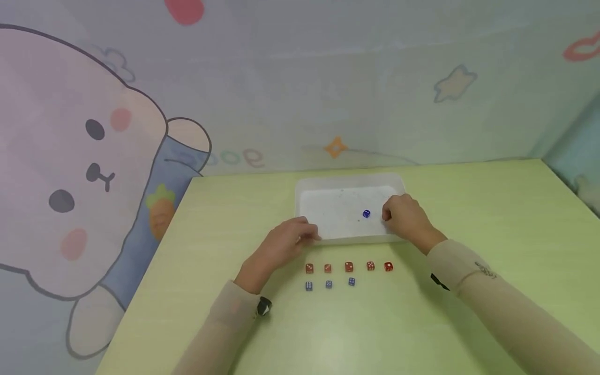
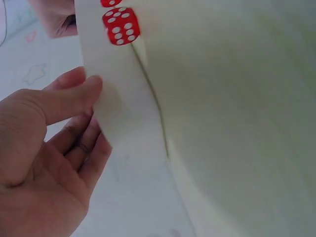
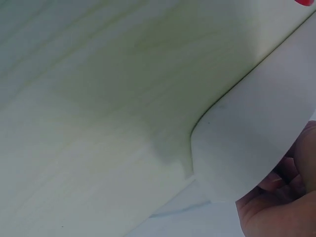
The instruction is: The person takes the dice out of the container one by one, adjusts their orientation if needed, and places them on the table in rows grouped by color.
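A shallow white tray [image 1: 349,240] stands on the table with one blue die [image 1: 366,213] inside it. My left hand [image 1: 287,240] is at the tray's near left corner. Its thumb and fingers [image 2: 94,91] pinch the tray's wall from both sides. My right hand [image 1: 405,216] is over the tray's right end, to the right of the blue die, with its fingers curled. Its fingertips are hidden behind the tray wall in the right wrist view, so I cannot tell whether it holds anything.
In front of the tray lies a row of several red dice [image 1: 349,266]. Nearer to me is a row of three blue dice [image 1: 329,284]. The light green table [image 1: 492,219] meets a cartoon-printed cloth [image 1: 290,104] at its back edge.
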A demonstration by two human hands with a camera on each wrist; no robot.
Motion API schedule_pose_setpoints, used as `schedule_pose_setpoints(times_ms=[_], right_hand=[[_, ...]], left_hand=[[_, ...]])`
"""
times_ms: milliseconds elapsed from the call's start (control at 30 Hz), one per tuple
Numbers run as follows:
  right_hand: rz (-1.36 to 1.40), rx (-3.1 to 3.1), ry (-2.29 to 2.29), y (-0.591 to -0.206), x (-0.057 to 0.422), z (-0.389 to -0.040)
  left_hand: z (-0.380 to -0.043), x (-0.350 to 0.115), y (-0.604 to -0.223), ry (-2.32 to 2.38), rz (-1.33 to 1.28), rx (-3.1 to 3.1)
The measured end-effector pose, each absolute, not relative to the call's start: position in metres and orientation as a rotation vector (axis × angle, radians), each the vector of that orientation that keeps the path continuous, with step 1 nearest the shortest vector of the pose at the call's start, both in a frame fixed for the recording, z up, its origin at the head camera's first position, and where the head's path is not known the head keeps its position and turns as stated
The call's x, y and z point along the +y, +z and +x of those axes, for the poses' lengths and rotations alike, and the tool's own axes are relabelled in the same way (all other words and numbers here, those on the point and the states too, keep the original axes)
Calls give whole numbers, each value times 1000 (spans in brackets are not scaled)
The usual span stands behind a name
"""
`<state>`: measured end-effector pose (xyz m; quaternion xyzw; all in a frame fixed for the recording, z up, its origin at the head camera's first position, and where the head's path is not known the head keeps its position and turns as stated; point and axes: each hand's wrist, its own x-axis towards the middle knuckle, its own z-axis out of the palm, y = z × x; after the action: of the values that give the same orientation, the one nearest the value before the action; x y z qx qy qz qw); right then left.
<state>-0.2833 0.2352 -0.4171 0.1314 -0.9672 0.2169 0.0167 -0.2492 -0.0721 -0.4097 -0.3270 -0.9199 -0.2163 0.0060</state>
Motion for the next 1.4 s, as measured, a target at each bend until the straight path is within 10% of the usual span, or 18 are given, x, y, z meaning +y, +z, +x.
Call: schedule_pose_setpoints(times_ms=[867,1400], right_hand=[[442,-3055,578,-406,228,-285],[626,-2899,702,-373,220,-222]], left_hand=[[-251,-72,-414,-752,-992,-2897],[-247,-76,-416,-652,-1002,-2863]])
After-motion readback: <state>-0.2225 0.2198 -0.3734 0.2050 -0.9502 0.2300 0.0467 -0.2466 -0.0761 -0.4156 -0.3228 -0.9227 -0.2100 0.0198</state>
